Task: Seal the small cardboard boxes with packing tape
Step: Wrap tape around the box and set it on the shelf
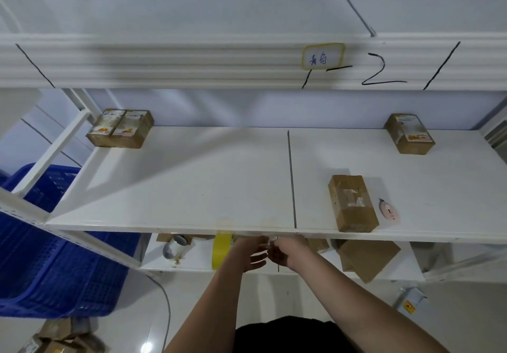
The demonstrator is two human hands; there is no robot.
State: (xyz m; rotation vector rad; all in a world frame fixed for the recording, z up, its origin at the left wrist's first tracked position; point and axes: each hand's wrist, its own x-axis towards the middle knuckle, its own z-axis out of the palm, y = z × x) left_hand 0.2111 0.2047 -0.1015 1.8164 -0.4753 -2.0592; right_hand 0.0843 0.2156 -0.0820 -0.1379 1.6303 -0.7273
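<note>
A: Both hands just under the shelf [192,182] lip, left hand [253,254] spread by the yellow tape roll [220,251], right hand [285,252] pinching something, probably tape; hard to tell.

B: Pull taut, then onto the nearest box [352,204], sitting well apart up on the shelf.

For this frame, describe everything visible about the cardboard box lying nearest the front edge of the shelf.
The cardboard box is small, brown and oblong, lying flat on the white shelf, right of the dark seam line, its near end almost at the front edge. Clear glossy tape crosses its top, with whitish torn patches mid-face. It looks closed. A small pink cutter lies just to its right, apparently not touching. Neither hand touches it.
</note>
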